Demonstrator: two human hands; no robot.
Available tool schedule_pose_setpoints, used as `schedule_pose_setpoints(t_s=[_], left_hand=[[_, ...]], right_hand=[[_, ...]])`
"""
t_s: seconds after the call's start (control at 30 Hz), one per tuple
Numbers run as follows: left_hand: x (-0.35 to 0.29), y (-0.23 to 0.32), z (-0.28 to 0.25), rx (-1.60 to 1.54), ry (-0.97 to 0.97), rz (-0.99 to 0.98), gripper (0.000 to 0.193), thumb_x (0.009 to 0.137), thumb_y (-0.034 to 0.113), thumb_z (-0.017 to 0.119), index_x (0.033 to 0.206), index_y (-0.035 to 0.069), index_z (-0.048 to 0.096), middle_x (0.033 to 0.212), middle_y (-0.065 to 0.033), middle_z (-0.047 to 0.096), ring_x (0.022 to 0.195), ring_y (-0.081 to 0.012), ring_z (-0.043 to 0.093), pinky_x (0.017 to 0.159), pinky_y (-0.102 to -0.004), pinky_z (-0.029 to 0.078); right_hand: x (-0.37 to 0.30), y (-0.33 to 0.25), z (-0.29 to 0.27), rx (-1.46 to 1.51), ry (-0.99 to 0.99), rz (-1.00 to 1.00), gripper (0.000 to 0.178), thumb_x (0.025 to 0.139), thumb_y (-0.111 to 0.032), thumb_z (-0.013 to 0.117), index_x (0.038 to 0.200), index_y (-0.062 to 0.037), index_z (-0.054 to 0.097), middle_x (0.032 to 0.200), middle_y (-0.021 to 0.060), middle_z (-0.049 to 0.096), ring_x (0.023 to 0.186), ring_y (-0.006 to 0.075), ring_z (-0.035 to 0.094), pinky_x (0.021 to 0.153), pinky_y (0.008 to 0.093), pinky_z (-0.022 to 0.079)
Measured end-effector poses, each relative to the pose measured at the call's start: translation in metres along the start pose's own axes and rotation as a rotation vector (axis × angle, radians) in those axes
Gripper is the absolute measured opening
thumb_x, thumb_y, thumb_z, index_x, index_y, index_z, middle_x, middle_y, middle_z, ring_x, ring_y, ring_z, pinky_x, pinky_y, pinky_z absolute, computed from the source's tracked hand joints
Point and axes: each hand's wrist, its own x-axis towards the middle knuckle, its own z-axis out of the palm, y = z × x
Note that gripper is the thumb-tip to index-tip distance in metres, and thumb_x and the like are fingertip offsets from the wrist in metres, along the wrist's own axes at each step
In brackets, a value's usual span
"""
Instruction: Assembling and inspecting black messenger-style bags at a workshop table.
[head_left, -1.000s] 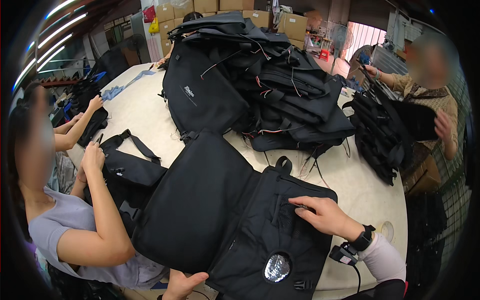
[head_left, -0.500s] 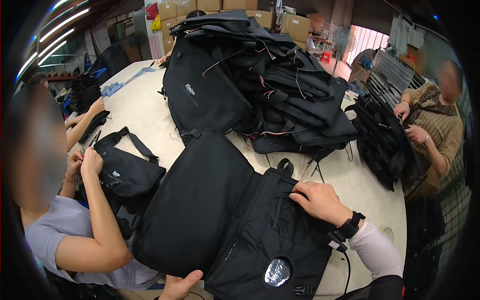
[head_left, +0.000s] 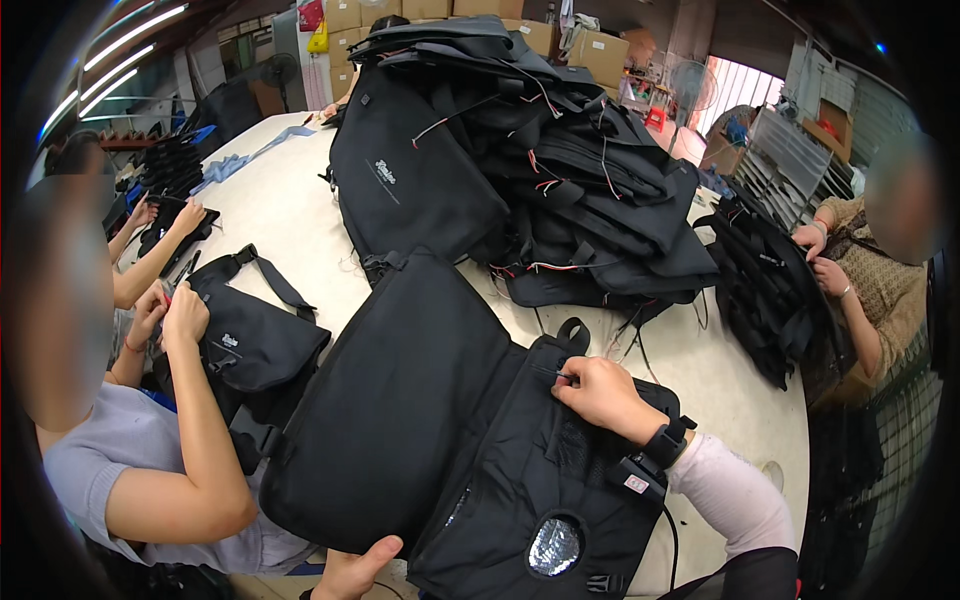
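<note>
A black bag (head_left: 395, 400) lies opened out before me, its plain padded flap on the left. The right half (head_left: 490, 540) has a mesh pocket and a round window with shiny silver material behind it. My left hand (head_left: 358, 572) grips the bag's lower edge, thumb on top, fingers hidden beneath. Close to the top edge, below a webbing loop (head_left: 573, 335), my right hand (head_left: 605, 398) has thumb and forefinger pinched together. A thin dark piece shows at the fingertips, too small to name. A black strap with a box-like device (head_left: 640, 478) is at my right wrist.
A tall heap of black bags (head_left: 600, 200) with loose thread ends fills the table's far middle. At left, a co-worker's hands (head_left: 180, 315) are over a smaller black bag (head_left: 260, 340). Another person at right handles a black bundle (head_left: 775, 290). A cable (head_left: 673, 550) hangs beside my right arm.
My right hand has shifted left along the bag's top edge, fingers still pinched. My left hand stays on the lower edge. The co-worker at right has leaned slightly.
</note>
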Motion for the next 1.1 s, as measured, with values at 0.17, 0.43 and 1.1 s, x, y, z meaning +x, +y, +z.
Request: schedule_pose_setpoints(t_s=[0.17, 0.43, 1.1], left_hand=[[0.0, -0.002, -0.001, -0.009, 0.003, -0.004, 0.054, 0.089, -0.004, 0.069, 0.139, 0.001, 0.051, 0.133, -0.0072, 0.056, 0.118, -0.0184, 0.055, 0.099, -0.0296, 0.045], [-0.001, 0.004, 0.004, -0.005, 0.004, 0.0, 0.053, 0.089, -0.003, 0.07, 0.138, 0.0, 0.051, 0.134, -0.0071, 0.056, 0.119, -0.0185, 0.054, 0.1, -0.0298, 0.044], [0.002, 0.009, -0.004, 0.005, 0.049, 0.134, 0.047, 0.096, -0.002, 0.059, 0.141, 0.002, 0.048, 0.139, -0.0103, 0.053, 0.125, -0.0252, 0.053, 0.108, -0.0394, 0.042]], right_hand=[[0.004, 0.031, -0.003, 0.393, -0.089, 0.082, 0.026, 0.082, -0.029, 0.073, 0.089, -0.0041, 0.069, 0.073, 0.0092, 0.068, 0.069, 0.022, 0.065, 0.066, 0.0357, 0.049], [-0.009, 0.007, -0.025, 0.07, -0.045, 0.03, 0.029, 0.079, -0.034, 0.074, 0.088, -0.0066, 0.071, 0.078, 0.0111, 0.07, 0.076, 0.0301, 0.068, 0.069, 0.0405, 0.051], [0.005, -0.134, -0.141, 0.902, 0.097, -0.484, 0.048, 0.107, -0.042, 0.038, 0.11, -0.0003, 0.062, 0.069, -0.0057, 0.04, 0.058, 0.0028, 0.031, 0.053, 0.02, 0.027]])
